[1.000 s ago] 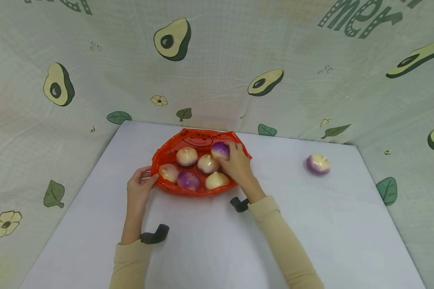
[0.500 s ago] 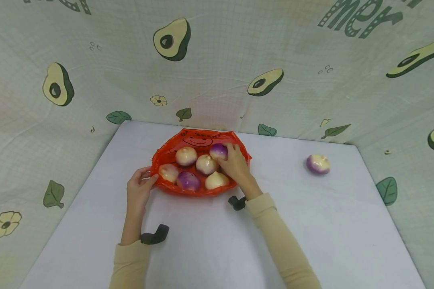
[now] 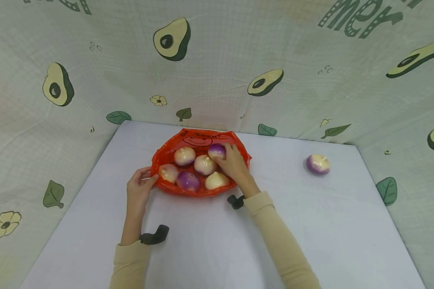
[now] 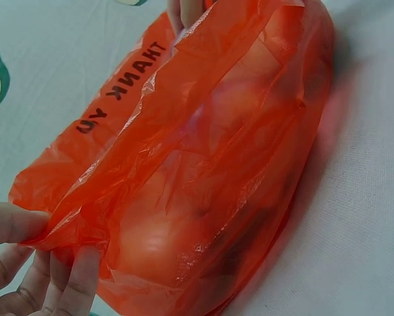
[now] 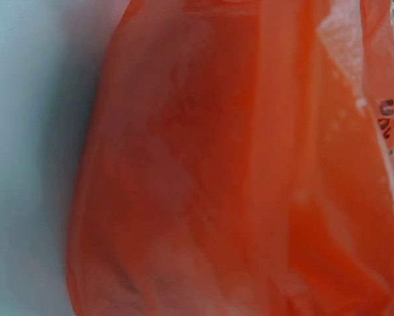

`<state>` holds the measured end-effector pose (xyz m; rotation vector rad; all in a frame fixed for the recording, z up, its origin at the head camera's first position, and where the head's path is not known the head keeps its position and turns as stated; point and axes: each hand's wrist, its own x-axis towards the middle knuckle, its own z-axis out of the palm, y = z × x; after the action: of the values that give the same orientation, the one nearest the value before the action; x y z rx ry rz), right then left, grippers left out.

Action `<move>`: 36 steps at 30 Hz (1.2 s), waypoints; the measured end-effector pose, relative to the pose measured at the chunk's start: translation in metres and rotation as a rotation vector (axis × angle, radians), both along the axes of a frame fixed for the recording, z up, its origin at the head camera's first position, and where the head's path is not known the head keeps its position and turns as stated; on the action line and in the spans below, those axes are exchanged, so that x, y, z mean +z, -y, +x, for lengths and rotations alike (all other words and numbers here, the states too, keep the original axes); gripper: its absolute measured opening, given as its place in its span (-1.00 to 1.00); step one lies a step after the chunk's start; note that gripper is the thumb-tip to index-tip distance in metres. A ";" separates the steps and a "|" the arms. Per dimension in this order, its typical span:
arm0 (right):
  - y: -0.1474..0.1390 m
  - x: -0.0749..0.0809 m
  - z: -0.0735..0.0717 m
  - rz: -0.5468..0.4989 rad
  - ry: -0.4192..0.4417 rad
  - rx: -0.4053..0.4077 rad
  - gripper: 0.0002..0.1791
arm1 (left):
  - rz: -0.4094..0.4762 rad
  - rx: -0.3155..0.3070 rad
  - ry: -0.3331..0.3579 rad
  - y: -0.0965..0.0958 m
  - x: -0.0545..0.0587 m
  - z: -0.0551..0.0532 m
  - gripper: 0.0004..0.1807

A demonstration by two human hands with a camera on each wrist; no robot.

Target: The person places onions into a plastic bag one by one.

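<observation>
A red plastic bag (image 3: 166,154) with a smiley face lies open-mouthed on the white table, with several purple-and-white turnips (image 3: 188,181) inside. At its left edge my left hand (image 3: 139,188) pinches the rim between thumb and fingers. In the left wrist view those fingers (image 4: 78,283) grip the gathered plastic. Inside the bag's right part, my right hand (image 3: 235,165) holds a turnip (image 3: 216,151), purple side up, beside a paler turnip (image 3: 204,165). The right wrist view is filled by the bag's red side (image 5: 203,164), which hides that hand's fingers.
Another purple-and-white turnip (image 3: 318,164) rests alone at the right of the table (image 3: 347,224). An avocado-print cloth (image 3: 217,56) hangs behind and around the table. Black wrist mounts (image 3: 155,235) are on both forearms.
My right hand has shifted slightly left and down with the turnip, and two turnips beside it have moved a little left. My left hand has stayed on the bag's rim.
</observation>
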<state>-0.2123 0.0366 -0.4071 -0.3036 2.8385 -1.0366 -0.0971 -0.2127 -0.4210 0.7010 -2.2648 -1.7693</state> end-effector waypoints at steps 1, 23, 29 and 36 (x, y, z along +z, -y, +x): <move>0.000 0.000 0.000 0.000 0.002 0.002 -0.41 | -0.001 0.000 0.002 0.000 0.000 0.000 -0.59; 0.008 -0.003 -0.005 0.074 0.013 0.022 -0.35 | -0.025 0.001 0.007 0.000 -0.001 0.000 -0.59; 0.008 -0.005 -0.008 0.129 0.041 0.038 -0.32 | -0.014 -0.001 -0.003 0.000 -0.001 0.000 -0.59; 0.007 -0.009 -0.009 0.148 0.055 0.049 -0.30 | -0.011 -0.001 -0.012 0.000 -0.001 0.000 -0.59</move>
<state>-0.2213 0.0293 -0.4158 -0.3238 2.8230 -0.8077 -0.0972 -0.2128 -0.4225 0.6863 -2.2656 -1.7556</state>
